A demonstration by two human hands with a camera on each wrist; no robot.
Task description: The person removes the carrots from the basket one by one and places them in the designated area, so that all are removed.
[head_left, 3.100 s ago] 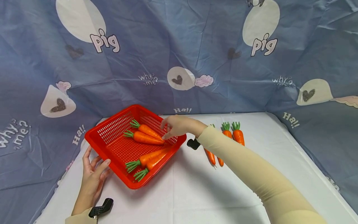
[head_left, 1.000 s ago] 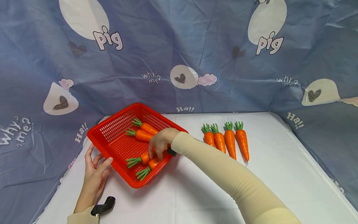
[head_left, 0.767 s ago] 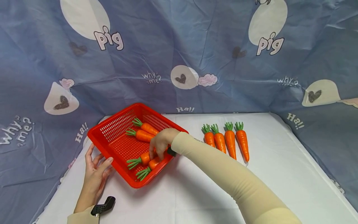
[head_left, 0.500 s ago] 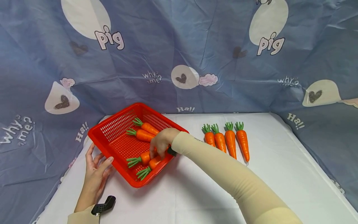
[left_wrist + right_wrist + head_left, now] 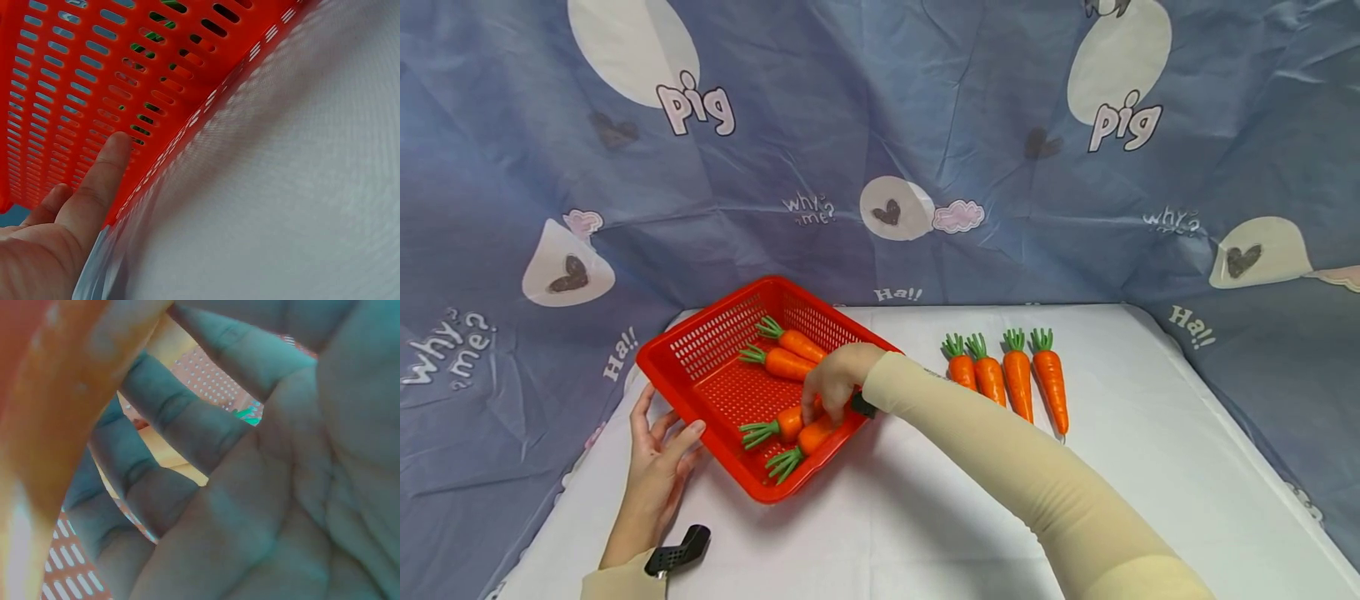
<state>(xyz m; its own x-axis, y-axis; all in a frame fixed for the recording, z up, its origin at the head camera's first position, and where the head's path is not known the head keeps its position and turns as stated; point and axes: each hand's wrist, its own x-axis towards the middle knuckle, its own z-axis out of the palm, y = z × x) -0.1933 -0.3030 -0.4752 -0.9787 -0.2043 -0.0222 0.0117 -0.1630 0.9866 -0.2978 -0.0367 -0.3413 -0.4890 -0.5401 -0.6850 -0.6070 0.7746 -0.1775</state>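
Observation:
A red plastic basket (image 5: 700,425) with perforated walls stands on the left of the table and has several orange carrots with green tops in it. My left hand (image 5: 655,467) rests against the basket's outer left side. In the left wrist view its fingers (image 5: 94,187) lie fairly straight against the slotted wall. Inside the basket's right part, my right hand (image 5: 838,379) reaches down and grips the front carrot (image 5: 815,435). The right wrist view has the fingers (image 5: 181,419) curled behind a blurred carrot (image 5: 56,425). Two carrots (image 5: 786,364) lie farther back in the basket.
Several more carrots (image 5: 1048,383) lie in a row on the white tablecloth (image 5: 1150,417) to the right, some tips hidden by my right sleeve (image 5: 1000,458). A patterned blue cloth (image 5: 1000,167) hangs behind the table.
From the back carrots' tips, my right hand has moved toward me to the front pair. Over the last second it barely moves, and the front carrot shifts slightly. The left hand stays put.

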